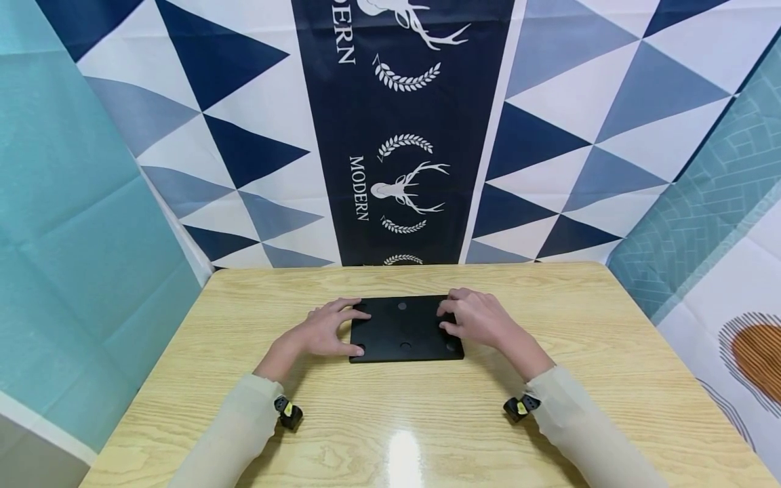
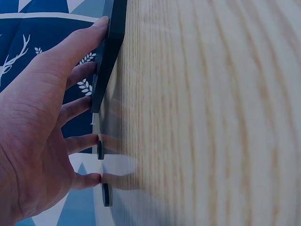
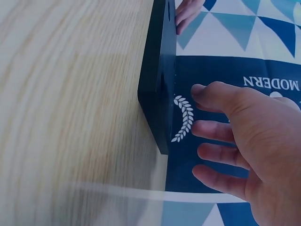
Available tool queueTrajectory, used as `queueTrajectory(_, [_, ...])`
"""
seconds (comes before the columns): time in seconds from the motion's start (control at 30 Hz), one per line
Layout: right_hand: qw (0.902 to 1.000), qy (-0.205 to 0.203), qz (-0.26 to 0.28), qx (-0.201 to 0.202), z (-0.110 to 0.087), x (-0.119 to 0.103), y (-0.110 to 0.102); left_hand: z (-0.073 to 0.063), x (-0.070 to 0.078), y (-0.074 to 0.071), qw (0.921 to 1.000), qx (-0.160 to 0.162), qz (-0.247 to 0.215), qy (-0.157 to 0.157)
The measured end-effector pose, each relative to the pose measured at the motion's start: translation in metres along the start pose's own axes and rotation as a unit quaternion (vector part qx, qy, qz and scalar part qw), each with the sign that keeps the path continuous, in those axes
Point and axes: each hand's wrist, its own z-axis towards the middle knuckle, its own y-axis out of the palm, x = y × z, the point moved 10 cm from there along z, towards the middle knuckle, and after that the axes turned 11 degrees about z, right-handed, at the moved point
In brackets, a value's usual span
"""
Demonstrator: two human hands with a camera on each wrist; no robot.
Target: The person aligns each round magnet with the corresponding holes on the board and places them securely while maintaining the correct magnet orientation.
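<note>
black board (image 1: 405, 329) lies flat on the table (image 1: 342, 434), near its far edge and about midway across; round marks (image 1: 402, 306) show along its two long sides. whether these are recesses or set-in pieces, cannot tell.

left hand (image 1: 325, 331): spread wide, thumb well away from the fingers; thumb, index and middle tips touch the board's left end. no firm hold seen. right hand (image 1: 481, 318): fingers half bent and parted, over the right end; right wrist view shows a gap between fingertips and board, nothing held.

step, as judged: setting or steadying the board, left hand doing the contact. next move, if the board is to be shifted, would call for the right fingers to come down on its end and both hands to push level.

also present: two small dark discs (image 2: 107, 194) on the table, below the left hand's ring and little fingers, left of the board; hidden in the head view. judged the likeliest obstacle: the board or those fingers could knock them. wrist cameras (image 1: 289, 412) sit well short of the board. patterned cloth (image 1: 403, 112) hangs behind the table; glare on the near tabletop, away from the work.
</note>
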Motion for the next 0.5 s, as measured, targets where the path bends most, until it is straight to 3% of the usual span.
queueTrajectory(0.5, [0.9997, -0.002, -0.014, 0.017, -0.016, 0.009, -0.011, -0.001, 0.002, -0.002, 1.0, 0.005, 0.001, 0.002])
